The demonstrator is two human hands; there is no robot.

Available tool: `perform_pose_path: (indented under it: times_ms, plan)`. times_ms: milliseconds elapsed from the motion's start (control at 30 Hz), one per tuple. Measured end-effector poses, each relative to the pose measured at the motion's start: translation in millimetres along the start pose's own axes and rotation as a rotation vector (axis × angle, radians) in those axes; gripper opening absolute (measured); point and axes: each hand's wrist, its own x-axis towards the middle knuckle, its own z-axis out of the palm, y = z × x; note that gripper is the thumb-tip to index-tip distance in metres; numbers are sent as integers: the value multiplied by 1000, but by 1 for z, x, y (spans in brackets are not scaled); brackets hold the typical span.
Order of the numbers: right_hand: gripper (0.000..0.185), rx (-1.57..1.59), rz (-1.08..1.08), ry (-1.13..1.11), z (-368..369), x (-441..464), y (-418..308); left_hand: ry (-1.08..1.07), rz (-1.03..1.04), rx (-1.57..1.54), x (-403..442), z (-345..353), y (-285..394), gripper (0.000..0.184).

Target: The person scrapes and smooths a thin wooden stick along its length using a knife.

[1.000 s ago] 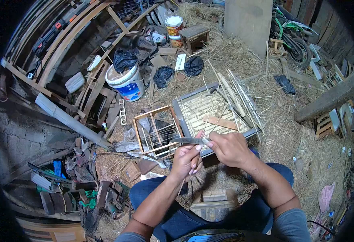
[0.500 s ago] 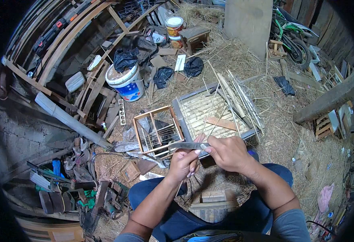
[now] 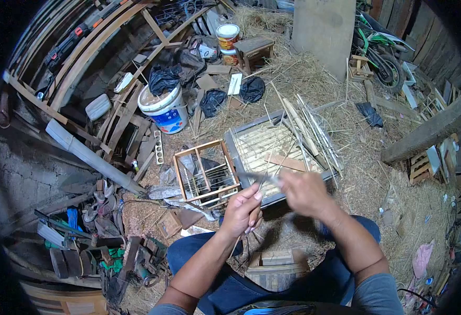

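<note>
My left hand (image 3: pixel 242 212) is closed around a thin wooden stick (image 3: pixel 235 245), whose lower end pokes out beneath the fist. My right hand (image 3: pixel 308 194), smeared by motion, grips a knife (image 3: pixel 259 177). The blade points left and lies just above my left thumb; whether it touches the stick cannot be made out. Just beyond my left hand stands a small wooden frame with thin bars (image 3: pixel 205 170). Beyond my right hand is a shallow tray (image 3: pixel 232 144) with slender strips (image 3: pixel 304 126) piled along its right side and a flat brown piece of wood (image 3: pixel 286 161).
A white bucket (image 3: pixel 163 110) topped with a black plastic bag stands front left. Farther off are a small wooden stool (image 3: pixel 254 46) and stacked paint tubs (image 3: pixel 228 38). A wooden post (image 3: pixel 430 128) slants in at right. Below my hands sits a wooden block (image 3: pixel 277 270).
My right hand has moved right and slightly away from my body, drawing the knife off my left thumb. My left hand stays nearly in place with the stick.
</note>
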Motion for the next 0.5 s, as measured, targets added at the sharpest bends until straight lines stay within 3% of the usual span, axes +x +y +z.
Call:
perform_pose_path:
  times_ms: [33, 233, 367, 433, 500]
  plan:
    - [26, -8, -50, -71, 6, -5, -8, 5, -6, 5, 1, -1, -1, 52]
    - [23, 47, -196, 94, 9, -2, -2, 16, 4, -36, 1, -1, -1, 51]
    - [26, -10, -27, 49, 3, 7, 19, -20, 2, -135, 0, -3, 0, 53]
    - [27, -5, 65, 76, 4, 9, 25, -49, 11, -115, -4, 4, 3, 45]
    - [28, 25, -146, 254, 12, 5, 19, -30, 23, -142, -1, 4, -2, 34]
